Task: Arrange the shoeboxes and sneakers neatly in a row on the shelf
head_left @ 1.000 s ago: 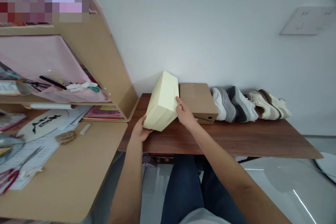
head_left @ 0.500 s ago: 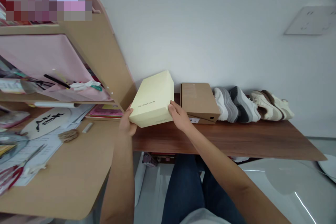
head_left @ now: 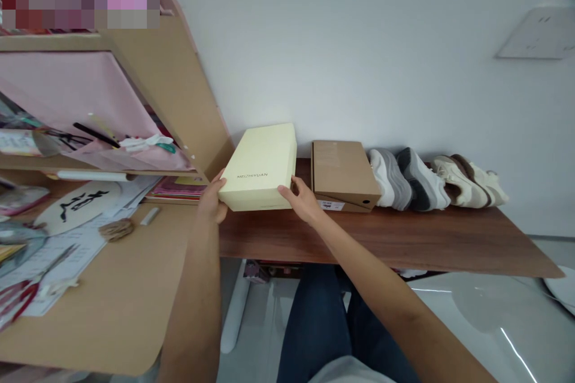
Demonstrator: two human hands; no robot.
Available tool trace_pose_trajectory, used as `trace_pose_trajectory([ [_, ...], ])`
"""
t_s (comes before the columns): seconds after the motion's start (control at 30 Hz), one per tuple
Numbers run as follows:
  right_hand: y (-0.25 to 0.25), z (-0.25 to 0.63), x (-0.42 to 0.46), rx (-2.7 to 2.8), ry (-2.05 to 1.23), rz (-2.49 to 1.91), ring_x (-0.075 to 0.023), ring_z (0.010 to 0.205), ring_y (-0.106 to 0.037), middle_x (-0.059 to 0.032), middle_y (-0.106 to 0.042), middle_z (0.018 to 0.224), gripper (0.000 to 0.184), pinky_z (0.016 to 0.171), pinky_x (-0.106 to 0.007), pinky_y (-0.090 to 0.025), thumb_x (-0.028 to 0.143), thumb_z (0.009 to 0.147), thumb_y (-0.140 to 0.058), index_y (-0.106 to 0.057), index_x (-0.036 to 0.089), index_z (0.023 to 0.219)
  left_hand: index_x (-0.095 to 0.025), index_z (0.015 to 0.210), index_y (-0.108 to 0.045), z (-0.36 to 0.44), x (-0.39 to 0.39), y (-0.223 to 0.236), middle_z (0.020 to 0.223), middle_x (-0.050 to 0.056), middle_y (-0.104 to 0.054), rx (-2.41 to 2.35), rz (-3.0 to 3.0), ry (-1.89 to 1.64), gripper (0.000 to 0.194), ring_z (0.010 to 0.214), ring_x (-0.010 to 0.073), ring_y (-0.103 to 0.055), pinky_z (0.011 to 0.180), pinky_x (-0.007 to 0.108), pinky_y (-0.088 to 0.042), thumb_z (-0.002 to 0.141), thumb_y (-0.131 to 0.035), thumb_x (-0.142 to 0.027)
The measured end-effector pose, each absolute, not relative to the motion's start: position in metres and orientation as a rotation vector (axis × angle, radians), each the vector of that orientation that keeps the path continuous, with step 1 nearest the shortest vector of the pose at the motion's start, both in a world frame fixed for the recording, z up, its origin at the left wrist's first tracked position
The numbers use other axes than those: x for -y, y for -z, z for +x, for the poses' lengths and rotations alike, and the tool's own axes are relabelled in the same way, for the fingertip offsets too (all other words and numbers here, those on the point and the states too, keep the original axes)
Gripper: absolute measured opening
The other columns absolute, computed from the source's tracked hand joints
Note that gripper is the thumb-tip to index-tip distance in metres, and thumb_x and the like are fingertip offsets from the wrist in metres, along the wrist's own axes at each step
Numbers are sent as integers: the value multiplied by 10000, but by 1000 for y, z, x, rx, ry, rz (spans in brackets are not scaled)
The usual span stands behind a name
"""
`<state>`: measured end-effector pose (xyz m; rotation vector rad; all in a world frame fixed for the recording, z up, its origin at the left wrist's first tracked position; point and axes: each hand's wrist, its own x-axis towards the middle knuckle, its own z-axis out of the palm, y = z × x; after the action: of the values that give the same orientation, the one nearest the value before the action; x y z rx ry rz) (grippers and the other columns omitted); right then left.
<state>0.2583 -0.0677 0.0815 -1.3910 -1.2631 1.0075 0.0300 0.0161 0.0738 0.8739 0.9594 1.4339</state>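
A pale yellow shoebox (head_left: 260, 158) marked "MEIZHIYUAN" is at the left end of the brown wooden shelf top (head_left: 431, 239), close to the wall. My left hand (head_left: 212, 200) grips its left front corner, thumb on the edge. On the opposite side my right hand (head_left: 303, 198) holds the right front corner, with the thumb on the front face and the fingers around the side. Whether the box's underside touches the wood is hidden. Just right of it stands a brown cardboard shoebox (head_left: 344, 170) with a white label.
Grey-white sneakers (head_left: 390, 179), white-and-dark sneakers (head_left: 422, 179) and beige shoes (head_left: 467, 182) line up rightward along the wall. To the left, a desk (head_left: 130, 287) carries red-handled scissors (head_left: 31, 293), papers and a twine bundle (head_left: 115, 229). A bookcase side panel (head_left: 179, 84) rises beside the yellow box.
The yellow shoebox has turned from a slant to nearly square with the wall and settled slightly, both hands still on it. The right thumb has shifted onto the front face.
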Motion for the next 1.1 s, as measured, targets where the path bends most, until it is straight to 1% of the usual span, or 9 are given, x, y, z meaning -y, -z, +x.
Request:
trace_pose_trajectory([
  [0.13, -70, 255, 63, 1245, -1031, -1387, -262, 1291, -532, -108, -584, 1382, 681, 1107, -424, -382, 541, 814, -629, -475, 214, 1392, -192, 1114, -707, 29, -20, -66, 1088, 69, -735, -984, 873, -1431, 456, 1092, 276, -647, 892, 347, -543, 663, -684, -261],
  [0.27, -56, 252, 61, 1233, -1029, -1408, -259, 1298, -523, -101, -569, 1399, 643, 1107, -425, -376, 495, 819, -618, -474, 219, 1382, -177, 1152, -680, 27, -24, -55, 1111, 72, -726, -988, 865, -1412, 507, 1089, 256, -648, 910, 327, -529, 650, -682, -247],
  [0.57, -28, 243, 64, 1202, -1088, -1479, -265, 1300, -523, -104, -578, 1388, 639, 1102, -424, -380, 444, 793, -641, -491, 208, 1368, -167, 1107, -678, 19, -29, -28, 1089, 75, -730, -1107, 840, -1389, 470, 1018, 226, -668, 854, 288, -533, 641, -677, -228],
  [0.7, -25, 242, 64, 1207, -1112, -1474, -264, 1298, -527, -119, -575, 1389, 660, 1096, -421, -388, 433, 798, -638, -468, 197, 1391, -175, 1094, -689, 18, -31, -23, 1100, 65, -731, -1116, 825, -1412, 456, 1032, 221, -663, 850, 278, -531, 641, -671, -220],
  [0.83, -22, 242, 59, 1202, -1112, -1462, -260, 1303, -522, -113, -570, 1397, 654, 1099, -428, -383, 437, 802, -639, -471, 209, 1391, -185, 1111, -691, 19, -33, -24, 1102, 65, -732, -1127, 830, -1426, 454, 1048, 226, -660, 871, 295, -532, 660, -664, -223],
  [1.0, -19, 241, 57, 1208, -1103, -1451, -256, 1327, -501, -105, -548, 1424, 648, 1122, -429, -359, 444, 812, -632, -473, 213, 1395, -191, 1134, -685, 23, -32, -27, 1087, 72, -734, -1123, 829, -1431, 466, 1051, 227, -662, 879, 308, -538, 669, -669, -227],
  [1.1, -24, 241, 60, 1222, -1098, -1447, -259, 1379, -442, -113, -490, 1476, 711, 1159, -432, -310, 471, 815, -629, -424, 208, 1443, -191, 1130, -682, 25, -29, -30, 1129, 79, -719, -1153, 829, -1438, 435, 1082, 218, -648, 887, 299, -533, 696, -663, -211],
])
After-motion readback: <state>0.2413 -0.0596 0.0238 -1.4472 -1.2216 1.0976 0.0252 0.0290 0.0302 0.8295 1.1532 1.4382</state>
